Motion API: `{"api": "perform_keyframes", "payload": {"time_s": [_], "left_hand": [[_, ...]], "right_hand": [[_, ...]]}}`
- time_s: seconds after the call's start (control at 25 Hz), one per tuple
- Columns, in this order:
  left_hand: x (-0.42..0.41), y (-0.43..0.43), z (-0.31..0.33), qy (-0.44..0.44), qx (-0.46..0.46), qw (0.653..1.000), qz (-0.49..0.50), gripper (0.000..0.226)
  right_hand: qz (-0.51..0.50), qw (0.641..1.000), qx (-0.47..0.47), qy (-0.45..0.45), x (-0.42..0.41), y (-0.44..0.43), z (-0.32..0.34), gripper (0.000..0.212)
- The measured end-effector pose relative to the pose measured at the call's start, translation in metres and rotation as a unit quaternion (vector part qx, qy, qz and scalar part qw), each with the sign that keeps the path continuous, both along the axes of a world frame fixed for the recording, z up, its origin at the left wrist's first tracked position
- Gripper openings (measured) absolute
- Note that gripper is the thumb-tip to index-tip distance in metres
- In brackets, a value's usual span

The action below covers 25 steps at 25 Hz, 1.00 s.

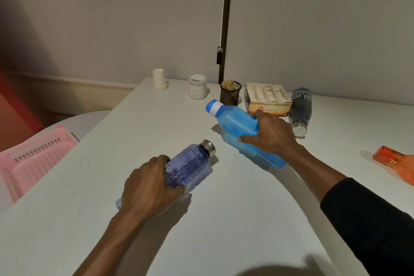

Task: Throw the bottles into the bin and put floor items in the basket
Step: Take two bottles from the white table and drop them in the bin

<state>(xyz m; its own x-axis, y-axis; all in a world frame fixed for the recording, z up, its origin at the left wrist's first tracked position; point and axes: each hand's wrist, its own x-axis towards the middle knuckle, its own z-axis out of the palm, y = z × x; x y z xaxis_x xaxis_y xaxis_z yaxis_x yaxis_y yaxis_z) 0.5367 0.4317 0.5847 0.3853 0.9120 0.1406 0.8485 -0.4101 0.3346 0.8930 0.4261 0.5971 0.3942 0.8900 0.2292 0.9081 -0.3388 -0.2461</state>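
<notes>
My left hand (149,186) is wrapped around a purple see-through bottle (190,167) with a silver cap, which lies on its side on the white table (224,219). A bright blue bottle (235,123) with a blue and white cap is gripped by my right hand (271,135) and tilts just above the tabletop. Behind it a dark bottle (301,105) with a silver cap lies on its side. An orange bottle (396,161) lies at the right edge. To the left of the table, lower down, stands a pink basket (33,157).
Along the back of the table stand a stack of paper cups (159,79), a white jar (197,86), a black mesh holder (230,93) with sticks and an open tea box (267,99). A dark vertical pole (225,29) runs up the wall behind.
</notes>
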Motion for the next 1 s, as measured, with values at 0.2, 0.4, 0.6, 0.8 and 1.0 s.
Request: {"api": "perform_keyframes", "payload": {"time_s": [0.2, 0.4, 0.6, 0.8, 1.0], "left_hand": [[-0.005, -0.045, -0.001, -0.054, 0.055, 0.996, 0.052, 0.059], [-0.024, -0.121, -0.007, -0.114, 0.091, 0.981, 0.125, 0.06], [-0.067, -0.207, -0.015, -0.157, 0.072, 0.951, 0.257, 0.076], [-0.117, -0.291, -0.021, -0.206, 0.063, 0.9, 0.379, 0.079], [-0.177, -0.339, -0.024, -0.215, 0.081, 0.867, 0.443, 0.081]], "right_hand": [[-0.008, 0.999, 0.035, 0.019, -0.034, -0.06, 0.004, 0.079], [0.044, 0.996, 0.075, 0.015, -0.082, -0.122, -0.001, 0.077], [0.133, 0.98, 0.107, 0.103, -0.126, -0.168, 0.004, 0.079], [0.239, 0.954, 0.088, 0.158, -0.199, -0.196, -0.009, 0.074], [0.307, 0.936, 0.044, 0.165, -0.274, -0.225, -0.015, 0.076]]}}
